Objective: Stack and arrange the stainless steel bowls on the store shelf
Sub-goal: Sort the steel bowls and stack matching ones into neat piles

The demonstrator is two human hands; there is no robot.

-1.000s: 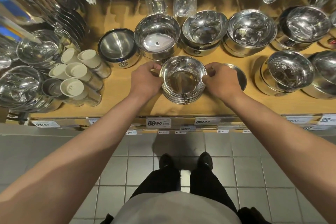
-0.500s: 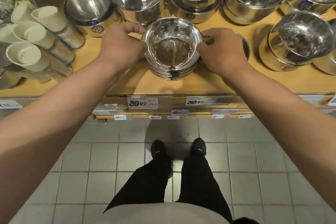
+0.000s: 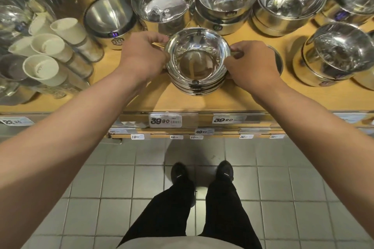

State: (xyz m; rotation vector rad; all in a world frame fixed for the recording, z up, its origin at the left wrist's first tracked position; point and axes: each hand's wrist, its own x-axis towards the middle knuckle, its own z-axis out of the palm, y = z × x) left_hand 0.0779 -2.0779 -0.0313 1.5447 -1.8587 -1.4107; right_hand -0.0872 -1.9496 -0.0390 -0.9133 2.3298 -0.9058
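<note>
nearest to me, the tiled floor and my shoes, then the shelf edge with its price tags. on the wooden shelf, close to its front edge, sits the stack of bowls: several nested steel bowls, the top one sitting slightly off from those beneath.

my left hand is curled round the left rim of the top bowl, thumb and fingers pinching it. my right hand is curled against the right side, fingertips on the rim and the stack's wall. both hands have hold of the stack.

a flat steel dish lies just behind my right hand, mostly hidden. further back stands a row of larger bowls, and to the left a cluster of cream-capped tumblers.

risk, as i judge it: the nested bowls are smooth and may slide apart if i lift by the top rim alone. uneven pressure could tip the stack off the front edge, or knock the rear row.
</note>
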